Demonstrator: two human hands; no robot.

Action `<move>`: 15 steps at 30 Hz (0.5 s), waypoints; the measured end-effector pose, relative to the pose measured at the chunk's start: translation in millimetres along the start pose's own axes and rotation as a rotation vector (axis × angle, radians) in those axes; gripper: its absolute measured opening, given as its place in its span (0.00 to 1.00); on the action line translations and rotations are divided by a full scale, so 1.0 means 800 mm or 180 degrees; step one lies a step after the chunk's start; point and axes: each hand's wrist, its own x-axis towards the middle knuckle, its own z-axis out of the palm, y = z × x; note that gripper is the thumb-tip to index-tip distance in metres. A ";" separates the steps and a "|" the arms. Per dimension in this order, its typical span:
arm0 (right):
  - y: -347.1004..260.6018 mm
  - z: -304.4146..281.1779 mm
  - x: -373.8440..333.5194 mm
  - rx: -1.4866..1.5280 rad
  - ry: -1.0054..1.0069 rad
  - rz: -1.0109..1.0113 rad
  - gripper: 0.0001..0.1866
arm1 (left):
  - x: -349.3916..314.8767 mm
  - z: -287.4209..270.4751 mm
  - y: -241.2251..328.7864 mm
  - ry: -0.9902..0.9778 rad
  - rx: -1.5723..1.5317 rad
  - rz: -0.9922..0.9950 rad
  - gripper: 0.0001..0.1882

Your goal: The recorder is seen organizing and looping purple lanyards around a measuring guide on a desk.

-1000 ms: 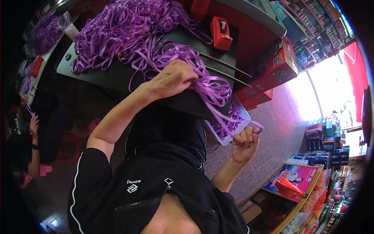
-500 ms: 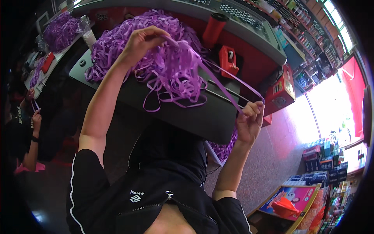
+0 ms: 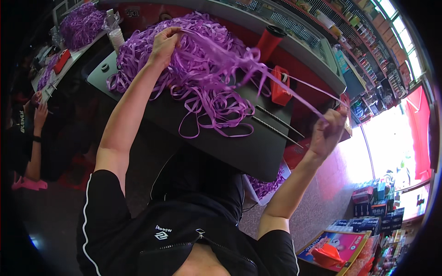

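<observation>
A big heap of purple ribbon (image 3: 202,69) lies on a dark table (image 3: 248,147). My left hand (image 3: 165,43) is raised over the heap and pinches one end of a ribbon strand. That strand (image 3: 281,87) stretches taut to the right, where my right hand (image 3: 328,133) grips its other end beyond the table's right edge. Loops of ribbon hang loose from the strand above the table.
A red tape dispenser (image 3: 280,86) and two thin dark rods (image 3: 276,126) lie on the table; a red cup (image 3: 270,42) stands behind. More purple ribbon (image 3: 82,23) sits at the far left, near another person's arms (image 3: 34,119). Colourful boxes (image 3: 340,246) stand at lower right.
Both hands have risen from the table's near edge and spread apart. The left went up over the heap, the right out to the right, drawing a ribbon strand taut between them.
</observation>
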 end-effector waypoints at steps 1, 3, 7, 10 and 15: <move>-0.014 0.002 -0.004 0.0043 -0.0209 -0.0037 0.11 | -0.003 0.002 -0.003 0.0131 0.0122 -0.0024 0.09; -0.022 0.002 -0.016 -0.0440 -0.0196 -0.0071 0.11 | -0.010 0.017 -0.001 0.0389 0.0345 -0.0045 0.10; 0.001 0.008 -0.028 -0.1191 0.0557 0.0281 0.09 | -0.036 0.045 0.006 -0.0515 0.1199 0.0067 0.11; 0.010 0.017 -0.019 -0.1292 0.0560 0.0488 0.09 | -0.050 0.070 0.003 -0.1273 0.1627 0.0925 0.11; 0.020 0.060 -0.025 -0.1099 -0.0084 0.0682 0.12 | -0.095 0.116 0.031 -0.2505 0.2153 0.1443 0.18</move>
